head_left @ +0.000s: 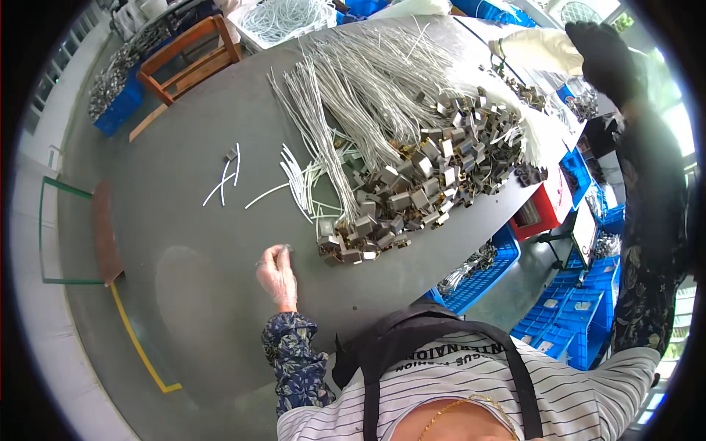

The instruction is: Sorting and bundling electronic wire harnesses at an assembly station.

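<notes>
My left hand (277, 275) is above the grey table (198, 272), its thumb and fingers drawn together. A small dark spot shows at the fingertips, too small to name. To its right lies a heap of small metal box-shaped parts (401, 195). Long bundles of whitish wires or thin tubes (353, 95) stretch away behind the heap. Short pale tube pieces (294, 184) are scattered at its left edge. High at the right, my right hand (607, 59) is raised close to the camera, dark against the light, beside a pale cloth-like bundle (540, 50). Its fingers are hard to make out.
Several short tubes and a small part (231, 155) lie on the table's left side. A wooden chair (195, 59) and a blue bin (118, 106) stand far left. A red crate (543, 209) and blue crates (577, 312) are at the right, past the table edge.
</notes>
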{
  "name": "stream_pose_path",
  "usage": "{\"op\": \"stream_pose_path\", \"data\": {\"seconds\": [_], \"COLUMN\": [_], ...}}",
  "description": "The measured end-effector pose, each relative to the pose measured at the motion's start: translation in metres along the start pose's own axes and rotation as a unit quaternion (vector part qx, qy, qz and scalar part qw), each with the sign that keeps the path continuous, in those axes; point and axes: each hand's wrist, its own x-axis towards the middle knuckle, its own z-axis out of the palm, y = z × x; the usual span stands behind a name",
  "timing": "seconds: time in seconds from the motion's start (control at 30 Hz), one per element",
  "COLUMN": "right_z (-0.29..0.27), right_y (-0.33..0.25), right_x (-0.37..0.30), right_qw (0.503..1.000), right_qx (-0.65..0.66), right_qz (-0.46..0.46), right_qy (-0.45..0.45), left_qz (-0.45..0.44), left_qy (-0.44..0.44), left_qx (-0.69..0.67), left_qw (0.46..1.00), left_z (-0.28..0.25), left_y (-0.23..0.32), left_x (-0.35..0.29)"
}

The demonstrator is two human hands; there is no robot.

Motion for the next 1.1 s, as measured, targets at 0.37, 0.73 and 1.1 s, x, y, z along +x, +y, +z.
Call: {"op": "stream_pose_path", "data": {"seconds": [0.37,0.73,1.1], "right_z": [-0.003,0.022,0.121], "right_y": [-0.039,-0.102,-0.013], "right_x": [0.123,0.217,0.21], "right_qw": [0.993,0.99,0.984], "right_qx": [0.002,0.104,-0.077], "right_qz": [0.001,-0.09,0.022], "right_qy": [-0.117,0.027,-0.16], "left_qz": [0.216,0.181,0.159], "left_qy": [0.014,-0.001,-0.014], "left_qx": [0.325,0.273,0.265], "left_qw": [0.92,0.945,0.951], "left_z": [0.086,0.095,0.095], "left_y": [0.004,-0.01,-0.001], "left_x": [0.088,0.1,0.102]}}
